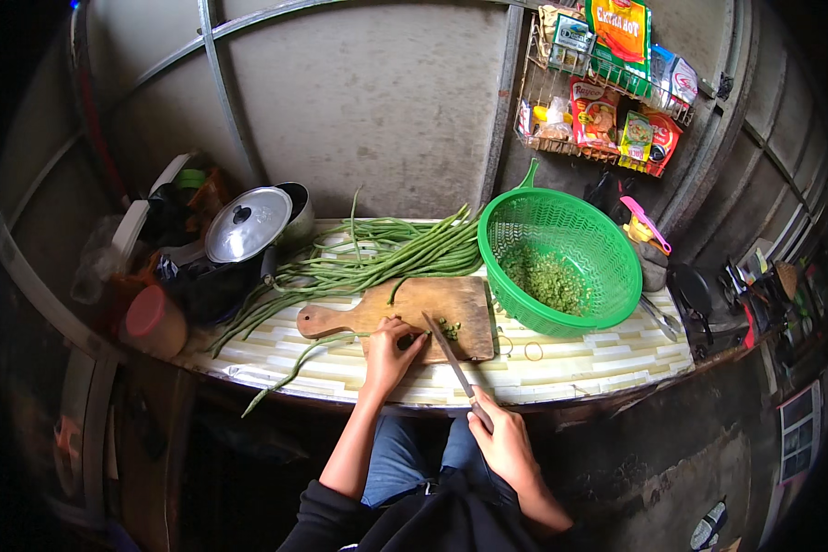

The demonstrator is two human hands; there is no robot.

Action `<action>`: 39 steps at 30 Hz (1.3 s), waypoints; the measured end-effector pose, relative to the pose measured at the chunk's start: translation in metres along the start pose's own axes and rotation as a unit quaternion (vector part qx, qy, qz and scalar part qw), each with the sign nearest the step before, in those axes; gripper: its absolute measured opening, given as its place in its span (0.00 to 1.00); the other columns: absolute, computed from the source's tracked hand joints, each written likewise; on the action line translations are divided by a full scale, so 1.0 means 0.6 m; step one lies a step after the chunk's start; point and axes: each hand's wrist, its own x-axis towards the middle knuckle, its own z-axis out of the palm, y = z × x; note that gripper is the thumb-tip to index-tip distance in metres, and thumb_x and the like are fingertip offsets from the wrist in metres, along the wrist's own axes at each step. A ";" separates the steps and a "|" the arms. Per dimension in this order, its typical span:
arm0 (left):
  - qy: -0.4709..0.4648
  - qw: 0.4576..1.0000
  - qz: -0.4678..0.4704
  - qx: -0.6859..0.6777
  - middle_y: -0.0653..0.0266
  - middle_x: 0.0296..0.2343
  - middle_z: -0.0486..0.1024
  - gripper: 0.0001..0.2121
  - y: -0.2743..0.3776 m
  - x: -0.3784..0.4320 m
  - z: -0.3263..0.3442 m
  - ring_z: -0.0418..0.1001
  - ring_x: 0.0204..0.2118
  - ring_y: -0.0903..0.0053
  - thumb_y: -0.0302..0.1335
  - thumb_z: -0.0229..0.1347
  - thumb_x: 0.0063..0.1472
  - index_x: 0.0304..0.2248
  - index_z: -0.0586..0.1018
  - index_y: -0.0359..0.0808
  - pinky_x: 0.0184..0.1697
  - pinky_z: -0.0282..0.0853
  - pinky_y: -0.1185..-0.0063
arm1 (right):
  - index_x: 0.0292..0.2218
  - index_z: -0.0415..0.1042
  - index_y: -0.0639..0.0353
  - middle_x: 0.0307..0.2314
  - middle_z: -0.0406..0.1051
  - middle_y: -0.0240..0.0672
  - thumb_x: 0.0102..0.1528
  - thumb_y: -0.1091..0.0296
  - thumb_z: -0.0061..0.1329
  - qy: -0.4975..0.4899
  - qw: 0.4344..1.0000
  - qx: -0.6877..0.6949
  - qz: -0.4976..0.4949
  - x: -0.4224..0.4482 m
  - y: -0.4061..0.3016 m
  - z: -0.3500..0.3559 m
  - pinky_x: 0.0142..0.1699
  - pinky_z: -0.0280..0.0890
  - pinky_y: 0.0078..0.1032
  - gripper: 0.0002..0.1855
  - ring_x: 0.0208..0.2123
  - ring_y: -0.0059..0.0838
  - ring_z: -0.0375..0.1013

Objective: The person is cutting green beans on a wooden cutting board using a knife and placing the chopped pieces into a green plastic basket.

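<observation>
My left hand (392, 352) pinches a long green bean (297, 367) on the wooden cutting board (379, 307). The bean's tail trails left past the board and hangs over the table's front edge. In my right hand (502, 435) is the handle of a kitchen knife (448, 350), its blade slanting up and left across the board beside my left fingertips. Several chopped bean pieces (450, 330) lie just right of the blade. A heap of whole long beans (407, 252) lies behind the board. More chopped pieces (548, 279) cover the bottom of a green plastic colander (562, 321).
A pot with a metal lid (248, 224) and a container with a red lid (146, 310) stand left. Two rubber bands (533, 351) and spoons (659, 319) lie on the patterned tabletop (559, 376). A wire rack (604, 79) of seasoning packets hangs on the wall.
</observation>
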 end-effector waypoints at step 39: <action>-0.018 0.999 0.034 -0.039 0.55 0.26 0.78 0.06 -0.014 0.002 -0.012 0.75 0.32 0.62 0.22 0.61 0.50 0.29 0.83 0.30 0.65 0.55 0.65 | 0.53 0.67 0.66 0.38 0.73 0.57 0.55 0.72 0.50 -0.064 0.992 -0.087 0.070 0.045 -0.034 0.033 0.43 0.69 0.41 0.24 0.38 0.56 0.74</action>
